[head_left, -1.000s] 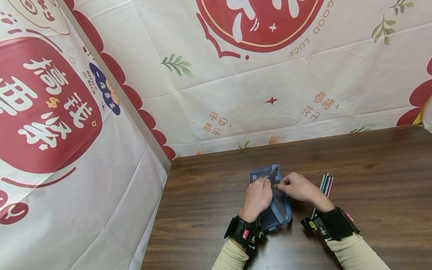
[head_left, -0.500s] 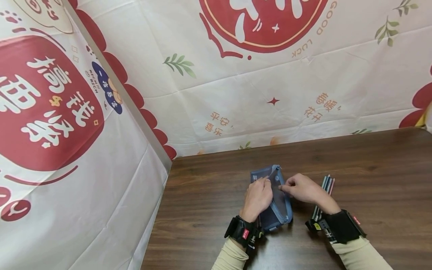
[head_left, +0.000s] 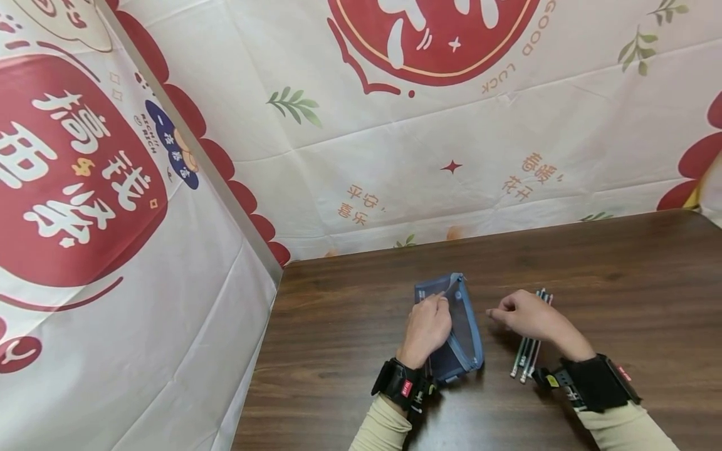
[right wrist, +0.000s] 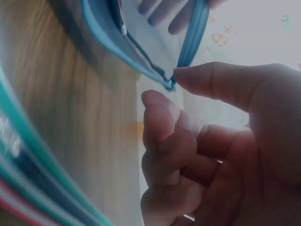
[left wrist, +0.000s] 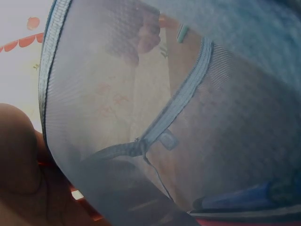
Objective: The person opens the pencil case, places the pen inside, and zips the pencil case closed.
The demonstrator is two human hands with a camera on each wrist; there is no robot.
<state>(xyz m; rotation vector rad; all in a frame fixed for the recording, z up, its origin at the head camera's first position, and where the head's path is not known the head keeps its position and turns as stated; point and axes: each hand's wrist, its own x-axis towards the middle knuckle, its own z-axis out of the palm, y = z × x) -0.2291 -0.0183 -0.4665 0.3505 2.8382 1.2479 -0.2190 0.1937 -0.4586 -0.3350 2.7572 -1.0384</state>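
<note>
A blue zippered pencil case [head_left: 472, 332] with see-through mesh lies unzipped on the table. My left hand [head_left: 427, 326] grips its left edge and holds the mouth apart. Inside, a blue pen-like item [left wrist: 240, 197] shows through the mesh in the left wrist view. To the right of the case, my right hand [head_left: 527, 315] hovers with fingers loosely bent. Thumb and forefinger are apart with nothing between them, as the right wrist view shows. Several pencils [head_left: 527, 356] lie bunched on the table under and beside that hand, partly covered by it.
The brown wooden table [head_left: 338, 332] meets a white printed cloth [head_left: 395, 138] at its back edge. Another printed cloth [head_left: 186, 326] hangs along the left side. Both wrists wear black straps with small cameras.
My right hand has drawn away from the case's opening toward the right, and more of the pencils now shows. The left hand keeps its grip on the case.
</note>
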